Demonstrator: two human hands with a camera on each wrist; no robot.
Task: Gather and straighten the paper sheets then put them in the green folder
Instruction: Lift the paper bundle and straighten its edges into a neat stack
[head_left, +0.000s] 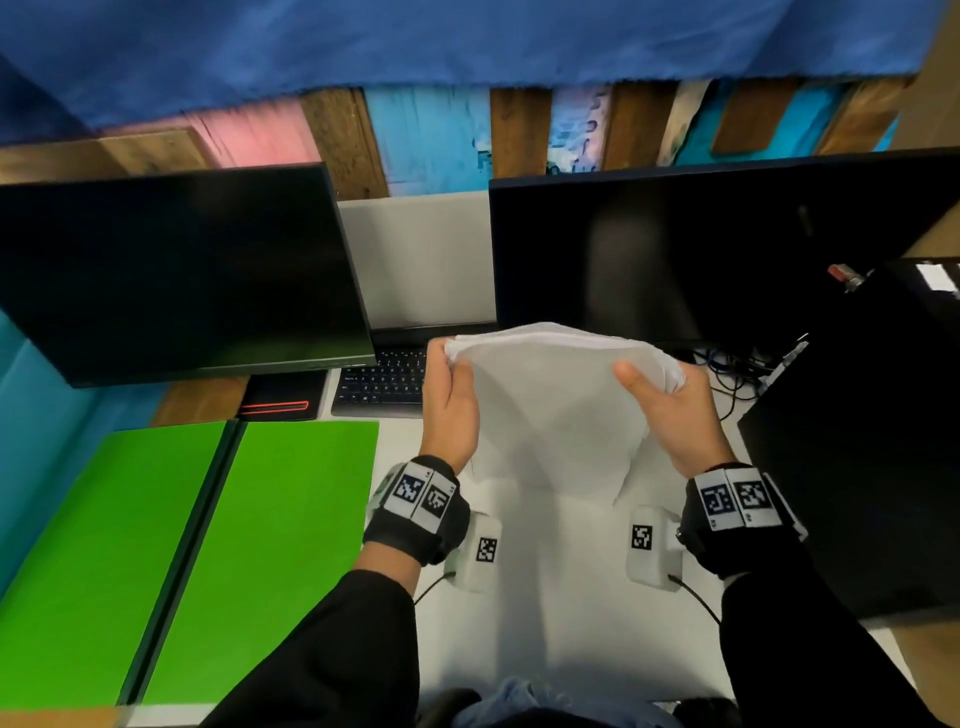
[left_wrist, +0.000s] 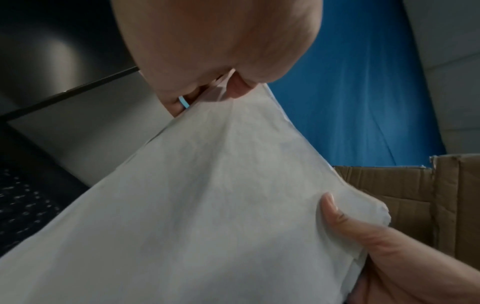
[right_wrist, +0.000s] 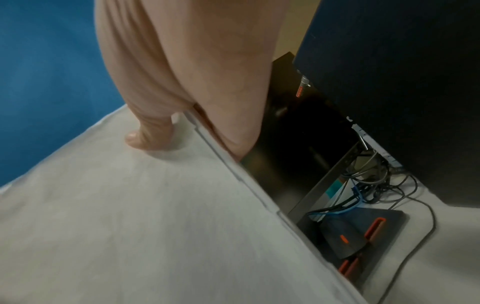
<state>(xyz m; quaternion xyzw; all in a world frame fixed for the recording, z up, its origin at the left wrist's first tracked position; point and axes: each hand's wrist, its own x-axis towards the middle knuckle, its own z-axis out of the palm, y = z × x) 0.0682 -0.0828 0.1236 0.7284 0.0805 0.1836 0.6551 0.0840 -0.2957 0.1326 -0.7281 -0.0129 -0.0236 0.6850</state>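
Head view: both hands are holding the paper sheets upright above the white desk, in front of the keyboard and between the two dark monitors. The left hand is clamped on the stack's upper left corner, the right hand on its upper right edge, thumb lying across the near face; the top edge is bowing between them. The green folder is lying open and flat on the desk to the left of the stack, its spine running away from the person, and both leaves are showing bare green, with nothing in them. The left hand is the nearer one to it, so the coming transfer would be running leftward and down onto the right leaf. Left wrist view: the left hand is pinching the sheets at the corner, while the right hand's thumb is pressing the opposite edge, where the layers are appearing slightly stepped. A cardboard box is standing behind. Right wrist view: the right hand is gripping the sheets' edge, thumb on top; the fingers behind are hidden, so their exact lie cannot be told. Cables and a black device are lying beyond on the desk.
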